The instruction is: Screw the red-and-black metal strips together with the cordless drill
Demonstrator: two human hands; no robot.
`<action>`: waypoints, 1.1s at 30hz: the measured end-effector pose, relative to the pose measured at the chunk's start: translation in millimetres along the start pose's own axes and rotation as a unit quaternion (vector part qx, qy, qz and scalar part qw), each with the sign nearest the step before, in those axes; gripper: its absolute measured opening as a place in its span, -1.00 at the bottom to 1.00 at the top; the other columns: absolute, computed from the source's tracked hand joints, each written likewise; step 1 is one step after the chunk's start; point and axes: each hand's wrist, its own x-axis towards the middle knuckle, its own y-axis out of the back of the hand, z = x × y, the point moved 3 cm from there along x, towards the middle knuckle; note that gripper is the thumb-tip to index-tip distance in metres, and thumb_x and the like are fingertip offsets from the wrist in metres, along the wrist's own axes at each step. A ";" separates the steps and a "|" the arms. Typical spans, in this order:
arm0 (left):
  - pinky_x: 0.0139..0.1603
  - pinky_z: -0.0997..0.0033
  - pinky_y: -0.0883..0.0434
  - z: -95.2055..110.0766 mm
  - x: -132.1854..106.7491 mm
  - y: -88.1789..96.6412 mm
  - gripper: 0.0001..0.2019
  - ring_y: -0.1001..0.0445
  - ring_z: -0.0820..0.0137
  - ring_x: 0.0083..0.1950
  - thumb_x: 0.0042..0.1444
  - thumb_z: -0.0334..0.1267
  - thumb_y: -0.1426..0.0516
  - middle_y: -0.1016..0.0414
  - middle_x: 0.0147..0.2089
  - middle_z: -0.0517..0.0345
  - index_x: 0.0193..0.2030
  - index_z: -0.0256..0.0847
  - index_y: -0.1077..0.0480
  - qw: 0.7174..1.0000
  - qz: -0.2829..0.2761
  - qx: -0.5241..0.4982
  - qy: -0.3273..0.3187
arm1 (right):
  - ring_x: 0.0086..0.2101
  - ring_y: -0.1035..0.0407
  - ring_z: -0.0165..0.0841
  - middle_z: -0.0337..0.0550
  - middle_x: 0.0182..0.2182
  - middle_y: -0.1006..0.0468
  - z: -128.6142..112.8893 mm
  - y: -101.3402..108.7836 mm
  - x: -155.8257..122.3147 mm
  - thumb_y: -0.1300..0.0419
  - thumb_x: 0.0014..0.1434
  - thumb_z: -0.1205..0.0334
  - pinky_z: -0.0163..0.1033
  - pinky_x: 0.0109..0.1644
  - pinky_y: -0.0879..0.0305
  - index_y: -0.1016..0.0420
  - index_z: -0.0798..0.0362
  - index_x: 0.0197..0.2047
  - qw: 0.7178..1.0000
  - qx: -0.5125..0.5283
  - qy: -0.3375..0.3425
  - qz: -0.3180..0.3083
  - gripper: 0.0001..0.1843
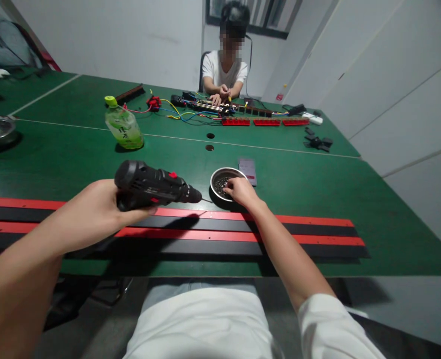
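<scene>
Drill (149,183) at left, left hand (102,205) wrapped round its grip, bit (207,200) aimed right: keep it off bowl. Metal bowl (227,170) lies right, beyond red-black strips (205,235); right hand (243,191) inside, fingertips bunched, can't tell on what. Pick without tipping.

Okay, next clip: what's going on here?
The person's left hand grips a black power drill, while the right hand reaches into a metal bowl of what look like small screws. Red-and-black strips lie along the near side of the green table. Opposite, a co-worker sits, hands at a wired assembly.
</scene>
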 end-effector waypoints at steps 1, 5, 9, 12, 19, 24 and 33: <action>-0.29 0.36 -0.45 -2.8 3.6 -3.5 -0.59 -0.55 0.18 -0.30 -0.17 0.08 -0.48 -0.67 -0.34 0.12 -0.33 -0.22 -0.63 1.000 -0.016 0.010 0.001 | -0.19 -0.61 -0.12 0.05 -0.23 -0.74 -0.3 0.4 -1.3 -0.40 0.31 0.17 -0.13 -0.04 -0.42 -0.74 0.04 -0.19 1.000 0.009 -0.007 0.010 -0.87; -0.45 0.41 -0.35 -13.9 22.1 -23.5 -0.64 -0.46 0.30 -0.46 0.02 0.07 -0.39 -0.54 -0.52 0.18 -0.37 -0.23 -0.55 1.000 0.010 -0.001 0.018 | -0.14 -0.62 -0.13 0.01 -0.17 -0.76 -1.8 -1.0 -7.8 -0.37 0.32 0.23 -0.14 -0.01 -0.42 -0.75 0.03 -0.14 0.996 0.060 -0.025 0.055 -0.89; -0.50 0.42 -0.37 -22.1 47.2 -61.5 -0.63 -0.47 0.34 -0.52 0.01 0.05 -0.41 -0.54 -0.54 0.13 -0.39 -0.23 -0.51 0.985 0.028 -0.161 0.052 | -0.12 -0.61 -0.14 0.01 -0.11 -0.75 -0.3 -5.0 -16.2 -0.30 0.38 0.19 -0.11 0.05 -0.43 -0.75 0.01 -0.12 0.985 0.105 -0.052 0.128 -0.82; -0.52 0.44 -0.42 -34.0 68.0 -95.8 -0.63 -0.51 0.36 -0.52 -0.03 -0.03 -0.43 -0.57 -0.47 0.08 -0.30 -0.27 -0.49 0.917 -0.022 -0.376 0.133 | -0.17 -0.59 -0.16 0.00 -0.16 -0.74 3.8 -5.1 -21.1 -0.28 0.38 0.09 -0.11 0.03 -0.44 -0.72 0.04 -0.17 0.968 0.143 -0.080 0.191 -0.77; -0.42 0.51 -0.51 -69.0 95.9 -130.9 -0.75 -0.49 0.46 -0.51 0.06 -0.16 -0.32 -0.52 -0.48 0.13 -0.26 -0.30 -0.45 0.802 -0.092 -0.572 0.143 | -0.22 -0.55 -0.20 0.01 -0.20 -0.71 9.4 -3.3 -18.4 -0.26 0.32 -0.03 -0.12 -0.02 -0.45 -0.66 0.06 -0.21 0.933 0.240 -0.076 0.256 -0.68; -0.44 0.50 -0.50 -75.9 93.9 -130.5 -0.74 -0.49 0.45 -0.51 0.05 -0.16 -0.31 -0.53 -0.47 0.09 -0.24 -0.33 -0.49 0.802 -0.103 -0.565 0.163 | -0.21 -0.56 -0.19 -0.01 -0.22 -0.72 14.0 -1.0 -18.2 -0.24 0.31 -0.10 -0.12 0.00 -0.45 -0.66 0.08 -0.20 0.897 0.327 -0.099 0.281 -0.61; -0.48 0.38 -0.51 -67.8 84.6 -127.8 -0.71 -0.53 0.32 -0.48 0.04 -0.09 -0.32 -0.58 -0.44 -0.03 -0.30 -0.35 -0.56 0.835 -0.158 -0.508 0.137 | -0.33 -0.45 -0.29 -0.11 -0.33 -0.64 18.1 -1.3 -18.5 -0.36 0.14 -0.21 -0.16 -0.14 -0.44 -0.57 0.05 -0.27 0.863 0.389 -0.132 0.293 -0.55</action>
